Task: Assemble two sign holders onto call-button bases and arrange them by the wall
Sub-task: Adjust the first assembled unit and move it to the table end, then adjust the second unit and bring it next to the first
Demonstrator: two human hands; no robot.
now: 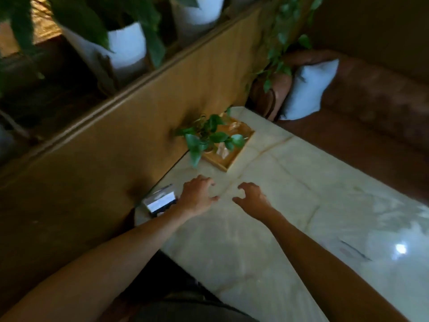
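We see both hands empty with fingers spread — the left hand (197, 197) and right hand (251, 197) hover over the table (290, 182). A sign holder (161, 201) stands just left of the left hand, at the wall (139, 135) — probably so it stays out of the way.

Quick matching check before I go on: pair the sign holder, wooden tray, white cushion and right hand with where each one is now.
1. sign holder
2. wooden tray
3. white cushion
4. right hand

a. on the brown sofa
b. empty, fingers curled above the table
c. by the wall, beside the left hand
d. farther along the wall, holding a leafy plant

Pairs: 1-c, 2-d, 3-a, 4-b
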